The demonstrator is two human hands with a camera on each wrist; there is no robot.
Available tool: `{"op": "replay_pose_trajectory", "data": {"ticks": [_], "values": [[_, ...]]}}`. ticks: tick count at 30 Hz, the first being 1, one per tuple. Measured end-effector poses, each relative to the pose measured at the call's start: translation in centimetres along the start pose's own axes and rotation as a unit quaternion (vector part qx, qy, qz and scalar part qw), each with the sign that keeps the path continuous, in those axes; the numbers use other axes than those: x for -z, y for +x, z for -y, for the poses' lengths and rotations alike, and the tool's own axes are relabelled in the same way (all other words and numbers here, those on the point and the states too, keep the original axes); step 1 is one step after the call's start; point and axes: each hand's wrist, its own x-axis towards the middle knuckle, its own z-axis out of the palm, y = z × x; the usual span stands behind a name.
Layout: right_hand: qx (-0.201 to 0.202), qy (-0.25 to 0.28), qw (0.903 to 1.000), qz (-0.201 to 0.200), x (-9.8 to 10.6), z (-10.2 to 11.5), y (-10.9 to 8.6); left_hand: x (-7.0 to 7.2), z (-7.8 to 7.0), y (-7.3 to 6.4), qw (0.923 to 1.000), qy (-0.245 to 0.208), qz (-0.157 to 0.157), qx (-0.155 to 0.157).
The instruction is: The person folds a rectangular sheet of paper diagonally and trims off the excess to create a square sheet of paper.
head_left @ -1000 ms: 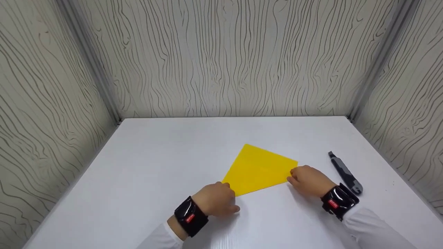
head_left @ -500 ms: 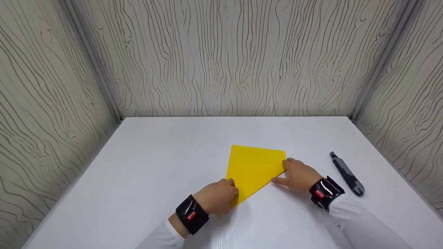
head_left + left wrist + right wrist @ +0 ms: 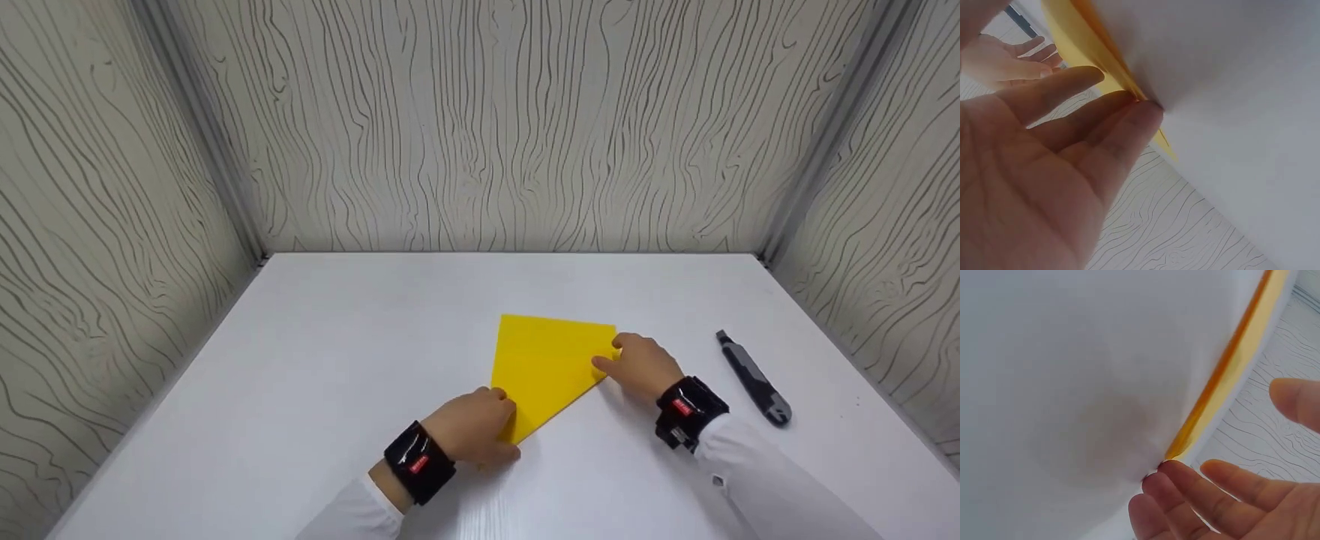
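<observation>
The left hand [image 3: 471, 427] has its fingers close together, slightly bent, the tips touching the yellow sheet [image 3: 551, 364] at its lower left edge, the thumb held apart. The right hand [image 3: 643, 367] has fairly straight fingers, tips at the sheet's right end, with the thumb spread away. Between the hands, the sheet is smooth, thin and four-sided, narrowing toward the left hand; its near edge shows as an orange strip in the wrist views. Paper or plastic, I cannot tell. The left fingers hide part of its left edge. Glossy black bands [image 3: 418, 461] ring both wrists, the lettering on their red labels too small to read; white sleeves [image 3: 772, 480] run out of frame. A grey-and-black cutter [image 3: 754, 379] lies to the right on the smooth white table [image 3: 337, 352]. Beyond stand pale walls [image 3: 480, 150] with wavy, wood-grain lines, cut off above.
</observation>
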Motion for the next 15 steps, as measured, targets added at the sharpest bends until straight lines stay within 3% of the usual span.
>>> {"op": "replay_pose_trajectory", "data": {"ticks": [5, 10, 15], "values": [[-0.018, 0.027, 0.9995, 0.005, 0.46, 0.49, 0.06, 0.14, 0.01, -0.01, 1.0000, -0.005, -0.008, -0.002], [-0.027, 0.017, 0.9994, -0.012, 0.50, 0.25, -0.05, 0.02, -0.22, 0.08, 0.9996, -0.027, 0.003, 0.007], [-0.015, 0.016, 0.9990, -0.039, 0.73, -0.32, -0.16, -0.05, -0.14, 0.02, 0.9986, -0.042, -0.031, -0.007]]}}
